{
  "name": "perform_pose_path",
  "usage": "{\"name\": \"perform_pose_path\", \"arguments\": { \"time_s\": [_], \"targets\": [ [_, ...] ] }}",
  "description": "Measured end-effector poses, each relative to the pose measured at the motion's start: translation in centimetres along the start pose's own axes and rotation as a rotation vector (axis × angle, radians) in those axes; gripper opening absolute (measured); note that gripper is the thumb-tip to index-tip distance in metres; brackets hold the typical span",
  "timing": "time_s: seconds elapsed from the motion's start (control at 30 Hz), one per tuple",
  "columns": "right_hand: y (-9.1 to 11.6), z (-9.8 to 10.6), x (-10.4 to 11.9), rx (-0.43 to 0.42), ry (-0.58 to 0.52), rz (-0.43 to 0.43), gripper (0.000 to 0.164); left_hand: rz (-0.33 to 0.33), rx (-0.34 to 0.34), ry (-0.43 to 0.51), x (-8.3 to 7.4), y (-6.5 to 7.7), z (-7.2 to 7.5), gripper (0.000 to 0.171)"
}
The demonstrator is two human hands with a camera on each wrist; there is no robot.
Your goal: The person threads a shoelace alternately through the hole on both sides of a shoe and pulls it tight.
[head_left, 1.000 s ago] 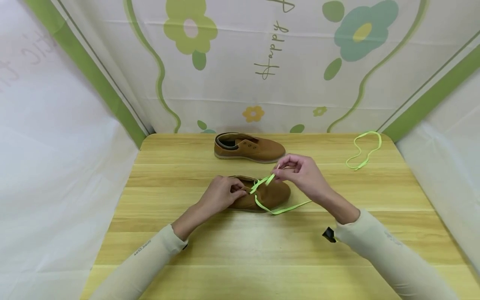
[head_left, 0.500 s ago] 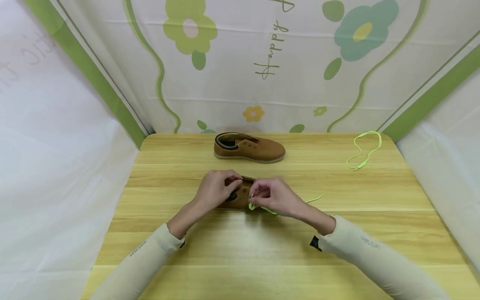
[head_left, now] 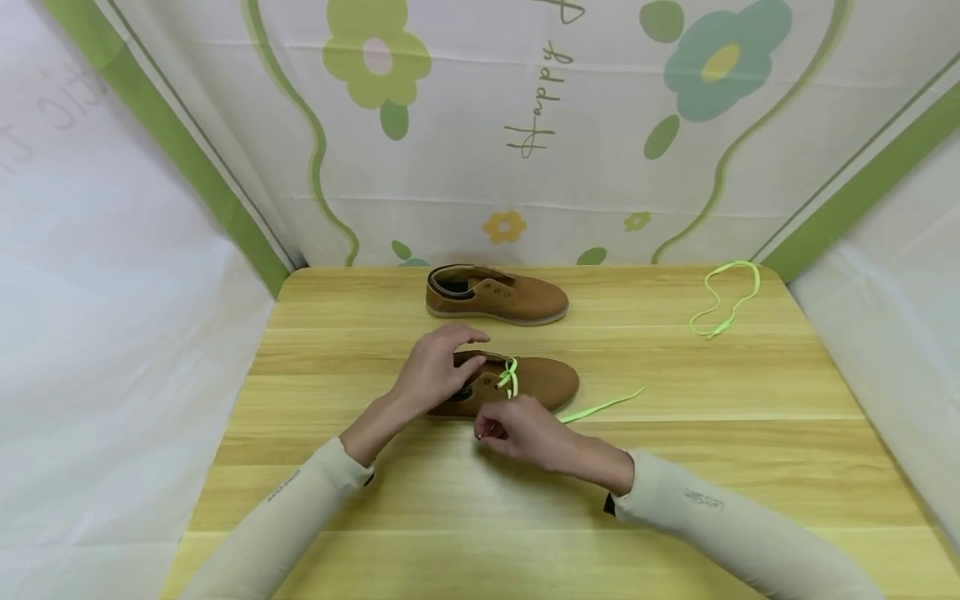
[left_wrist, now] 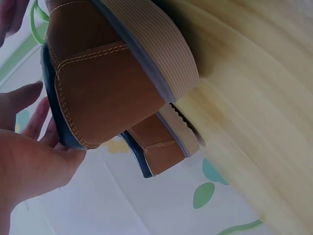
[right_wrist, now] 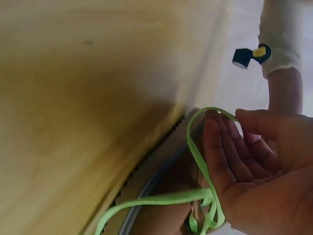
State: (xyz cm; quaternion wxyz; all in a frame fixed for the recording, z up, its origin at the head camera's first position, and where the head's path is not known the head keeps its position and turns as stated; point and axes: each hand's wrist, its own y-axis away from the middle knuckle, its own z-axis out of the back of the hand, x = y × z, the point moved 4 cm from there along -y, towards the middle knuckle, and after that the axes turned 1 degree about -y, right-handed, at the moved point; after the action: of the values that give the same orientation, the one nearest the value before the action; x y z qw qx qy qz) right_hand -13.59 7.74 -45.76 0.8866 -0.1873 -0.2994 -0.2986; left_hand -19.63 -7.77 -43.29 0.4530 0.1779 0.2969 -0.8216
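A brown lace-up shoe (head_left: 551, 379) rests on the table, its toe to the right. A bright green shoelace (head_left: 510, 375) crosses its lowest eyelets, and one loose end (head_left: 603, 406) lies off to the right. My right hand (head_left: 521, 432) is at the shoe's near side; in the right wrist view its thumb and fingers pinch the lace's other end (right_wrist: 198, 156). Over the shoe's opening, my left hand (head_left: 431, 367) has thumb and forefinger spread apart. In the left wrist view that hand (left_wrist: 34, 152) is beside the heel collar; whether it touches is unclear.
Behind stands a matching brown shoe (head_left: 528, 300) without a lace, toe to the right. Another green shoelace (head_left: 723, 300) lies looped at the table's back right. A printed white curtain (head_left: 465, 167) hangs along the back edge of the wooden table (head_left: 480, 533).
From above the toe, my right hand has come down and toward the front with the lace. The left hand's thumb and forefinger have parted near the shoe's opening.
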Motion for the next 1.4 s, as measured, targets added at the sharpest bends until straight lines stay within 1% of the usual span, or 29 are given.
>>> {"name": "perform_pose_path", "arguments": {
  "time_s": [0.1,0.3,0.4,0.57,0.73,0.83,0.93,1.03,1.23,1.4],
  "targets": [
    [0.0,-0.8,0.1,0.012,0.025,0.024,0.011,0.006,0.039,-0.002,0.3,-0.1,-0.5,0.028],
    [-0.1,-2.7,0.5,0.038,0.044,0.079,0.014,0.003,0.067,-0.007,0.5,-0.3,-1.1,0.022],
    [0.0,-3.3,0.7,0.037,0.040,0.093,0.015,0.009,0.070,-0.014,0.5,-0.3,-1.2,0.019],
    [-0.1,-3.9,0.8,0.051,0.027,0.076,0.013,0.018,0.062,-0.022,0.6,-0.3,-1.3,0.017],
    [0.0,-4.1,0.8,0.070,0.044,0.075,0.013,0.019,0.056,-0.034,0.7,-0.3,-1.4,0.016],
    [0.2,-4.0,0.8,0.087,0.055,0.077,0.017,0.016,0.051,-0.026,0.7,-0.4,-1.5,0.015],
    [0.4,-3.6,0.8,0.085,0.067,0.083,0.021,0.017,0.042,-0.010,0.8,-0.3,-1.4,0.014],
    [0.6,-2.7,1.0,0.061,0.070,0.083,0.016,0.018,0.034,-0.006,0.8,-0.3,-1.4,0.013],
    [1.8,0.1,0.9,0.017,0.034,0.065,0.007,0.017,0.024,-0.012,0.9,-0.3,-1.6,0.012],
    [3.1,2.7,0.1,-0.047,0.074,0.046,0.006,0.010,0.015,-0.011,0.9,-0.4,-1.7,0.010]
  ]
}}
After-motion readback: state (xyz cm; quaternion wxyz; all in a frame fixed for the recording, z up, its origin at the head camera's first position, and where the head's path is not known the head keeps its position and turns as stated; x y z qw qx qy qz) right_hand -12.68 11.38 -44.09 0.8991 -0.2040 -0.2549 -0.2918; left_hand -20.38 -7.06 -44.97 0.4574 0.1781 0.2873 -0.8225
